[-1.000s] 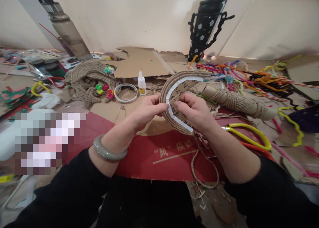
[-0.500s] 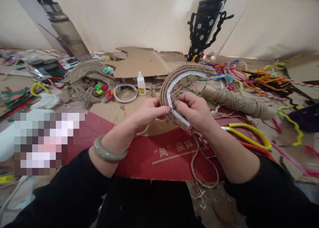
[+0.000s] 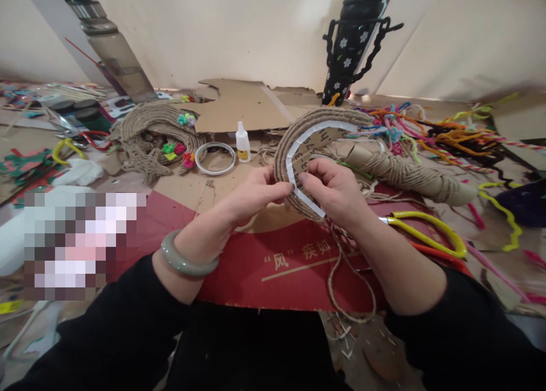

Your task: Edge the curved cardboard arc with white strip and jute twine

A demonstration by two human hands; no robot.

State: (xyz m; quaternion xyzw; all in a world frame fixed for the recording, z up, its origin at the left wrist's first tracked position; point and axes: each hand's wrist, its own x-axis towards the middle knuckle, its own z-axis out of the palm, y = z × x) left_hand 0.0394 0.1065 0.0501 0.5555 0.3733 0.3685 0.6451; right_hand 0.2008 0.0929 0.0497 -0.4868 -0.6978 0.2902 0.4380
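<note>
Held up over a red printed board (image 3: 239,271) is a cardboard crescent (image 3: 313,146) with twine rows along its outer curve and a white strip (image 3: 290,160) beside them. My left hand (image 3: 260,193) grips its left edge, thumb on the white strip and fingers behind. My right hand (image 3: 335,189) is closed at the crescent's inner edge, with thumb and forefinger by the strip; the other fingers are curled, and part of the cardboard is hidden behind them. A loop of twine (image 3: 331,283) hangs below the right hand.
A small glue bottle (image 3: 243,143) and a clear ring (image 3: 215,159) stand beyond my left hand. Left of them lies a twine-covered crescent (image 3: 149,123) with flowers. Right are a twine-wrapped tube (image 3: 413,175), yellow-handled scissors (image 3: 430,231) and coloured pipe cleaners (image 3: 452,132).
The view has shifted very slightly. Both hands keep practically the same hold on the crescent.
</note>
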